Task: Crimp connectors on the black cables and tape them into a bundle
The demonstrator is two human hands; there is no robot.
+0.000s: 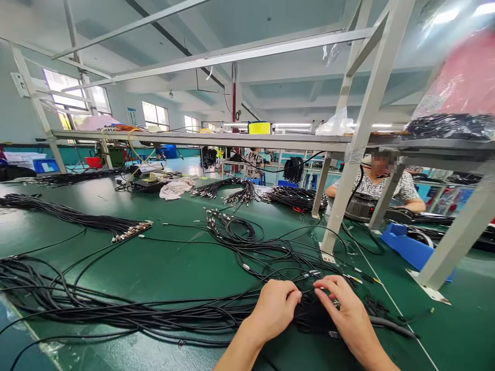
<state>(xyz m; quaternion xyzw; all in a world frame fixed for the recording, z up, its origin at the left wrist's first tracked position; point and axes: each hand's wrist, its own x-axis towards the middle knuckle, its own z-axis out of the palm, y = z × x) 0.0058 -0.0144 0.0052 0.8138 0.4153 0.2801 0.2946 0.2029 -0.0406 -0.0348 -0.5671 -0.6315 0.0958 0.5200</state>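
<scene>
Head view: the left hand (280,304) bends its fingers toward the thumb just above a dark pile of cables (313,314); whether its grip is closed on one cannot be told. Beside it, the right hand (342,312) brings thumb and forefinger close together, pointing at the left; what lies in that grip is too small to tell. A long bunch of black cables (154,312) runs leftward from the hands along the near side of the green bench (185,263). Beyond the hands lies a loose coil (242,232), and to the far left a bundle with metal tips (77,214). Further back is a white cloth (176,189). On the right, a blue tray (410,247) sits near a person (410,190) across the bench.
</scene>
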